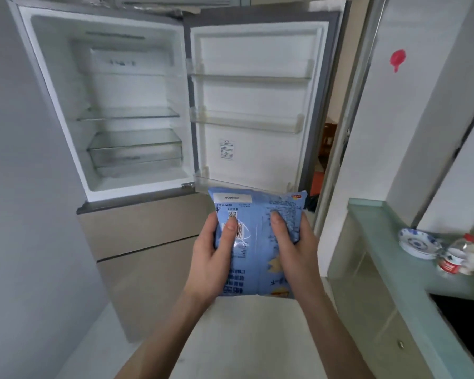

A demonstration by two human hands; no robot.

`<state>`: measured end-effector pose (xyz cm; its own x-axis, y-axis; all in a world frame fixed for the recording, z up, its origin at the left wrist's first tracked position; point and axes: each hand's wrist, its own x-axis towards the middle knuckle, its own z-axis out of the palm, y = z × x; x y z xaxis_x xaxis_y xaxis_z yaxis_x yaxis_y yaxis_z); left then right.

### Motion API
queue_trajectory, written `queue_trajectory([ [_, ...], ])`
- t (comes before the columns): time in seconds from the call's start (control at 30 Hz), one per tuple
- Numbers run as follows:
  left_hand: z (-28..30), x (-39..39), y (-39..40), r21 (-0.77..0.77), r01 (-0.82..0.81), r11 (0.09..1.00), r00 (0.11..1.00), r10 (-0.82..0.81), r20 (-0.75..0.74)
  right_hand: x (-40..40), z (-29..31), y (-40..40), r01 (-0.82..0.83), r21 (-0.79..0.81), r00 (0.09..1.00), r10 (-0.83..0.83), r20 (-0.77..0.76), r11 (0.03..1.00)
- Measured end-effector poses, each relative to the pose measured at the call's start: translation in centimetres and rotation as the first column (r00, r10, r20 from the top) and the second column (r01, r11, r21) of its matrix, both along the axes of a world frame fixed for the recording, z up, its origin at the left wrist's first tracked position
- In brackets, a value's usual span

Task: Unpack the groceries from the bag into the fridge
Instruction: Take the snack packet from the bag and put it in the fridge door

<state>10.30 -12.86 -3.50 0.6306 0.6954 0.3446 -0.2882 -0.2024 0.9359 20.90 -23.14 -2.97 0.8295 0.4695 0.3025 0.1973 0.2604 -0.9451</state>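
Your left hand (pixel 214 258) and right hand (pixel 293 250) both hold the blue snack packet (pixel 257 242), each grip curled round one side with the thumb pressed on its printed back. You hold it in the air below the open fridge (pixel 132 110), just beneath its door (pixel 257 105). On the counter (pixel 389 258) to your right sit a patterned dish (pixel 417 243) and a bottle (pixel 454 255).

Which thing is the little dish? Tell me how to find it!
Look right of the open fridge to the pale green counter. The dish sits there beside a red-capped bottle. It is the only round white one with blue patterns.
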Motion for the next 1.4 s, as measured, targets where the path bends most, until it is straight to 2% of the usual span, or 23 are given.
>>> queue_trajectory([
  [0.27, -0.1, -0.7, 8.1, -0.052, -0.045, 0.998, 0.999, 0.046, 0.008, -0.5, 0.6, 8.4, -0.067, -0.006, 0.997, 0.067, -0.023, 0.998],
  [0.57, -1.8, 2.5, 16.6, -0.105, -0.123, 0.987, 0.992, 0.123, -0.004, 2.7, -0.7, 16.9, -0.125, -0.009, 0.99, 0.124, -0.063, 0.992],
  [0.77, -2.4, 7.5, 22.9, -0.103, -0.125, 0.987, 0.992, 0.123, -0.031, 7.7, -1.6, 23.1, -0.141, -0.036, 0.986, 0.137, -0.095, 0.989],
  [0.97, -1.8, 14.2, 28.9, -0.071, -0.126, 0.989, 0.991, 0.122, -0.06, 14.2, -1.4, 27.5, -0.211, 0.004, 0.972, 0.21, -0.107, 0.978],
  [1.1, -1.7, 18.5, 32.3, -0.068, -0.13, 0.989, 0.989, 0.125, -0.075, 18.4, -2.0, 30.0, -0.249, -0.04, 0.966, 0.245, -0.085, 0.968],
  [1.4, -2.0, 24.6, 37.4, -0.07, -0.072, 0.995, 0.987, 0.061, -0.148, 24.4, -2.8, 33.9, -0.165, -0.135, 0.986, 0.165, -0.016, 0.977],
])
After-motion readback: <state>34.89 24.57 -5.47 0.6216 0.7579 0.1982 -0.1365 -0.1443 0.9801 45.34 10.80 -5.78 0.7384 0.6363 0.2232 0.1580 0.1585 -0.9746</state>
